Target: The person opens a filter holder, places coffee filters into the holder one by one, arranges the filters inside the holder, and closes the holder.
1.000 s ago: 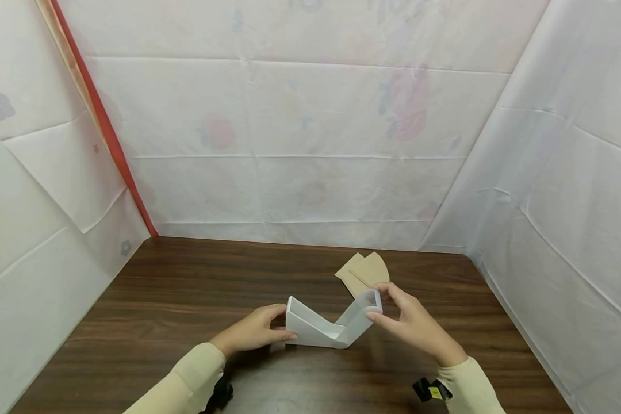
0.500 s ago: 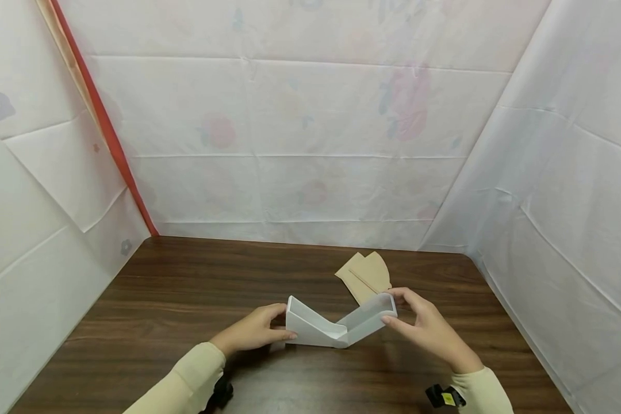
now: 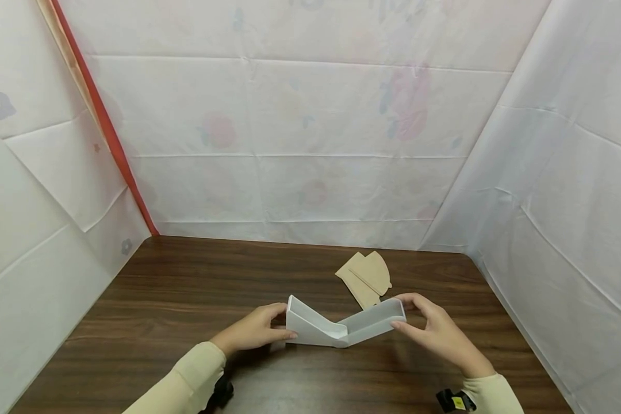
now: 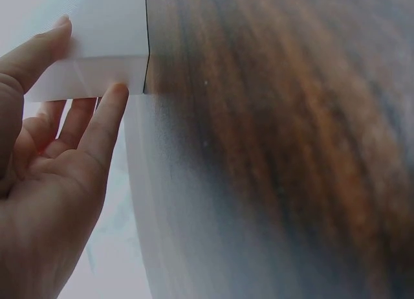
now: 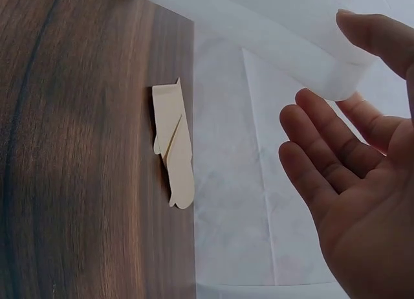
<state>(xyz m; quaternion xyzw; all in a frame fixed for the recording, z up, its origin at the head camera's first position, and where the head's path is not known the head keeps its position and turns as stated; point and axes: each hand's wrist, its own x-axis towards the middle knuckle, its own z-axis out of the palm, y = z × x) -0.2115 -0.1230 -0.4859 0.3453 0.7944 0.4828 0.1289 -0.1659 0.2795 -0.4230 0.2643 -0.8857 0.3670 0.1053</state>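
Observation:
A white hinged case (image 3: 310, 334) stands opened on the dark wooden table, its two trough-shaped halves spread in a wide V. My left hand (image 3: 253, 332) holds the outer end of the left half, which rests on the table; in the left wrist view the thumb lies on one face of the case (image 4: 97, 76) and the fingers on its end. With thumb and fingers, my right hand (image 3: 442, 333) pinches the outer end of the right half, which slants up from the hinge. In the right wrist view that raised half (image 5: 278, 46) sits between thumb and index finger.
Flat tan pieces (image 3: 370, 276), overlapping, lie on the table (image 3: 227, 270) behind the case's right half. White patterned sheets (image 3: 300, 132) wall off the back and both sides. A red strip (image 3: 108, 129) runs down the left corner.
My right hand has moved right and slightly down, swinging the case's right half lower and wider open. The left hand and left half have stayed put. More of the tan pieces shows.

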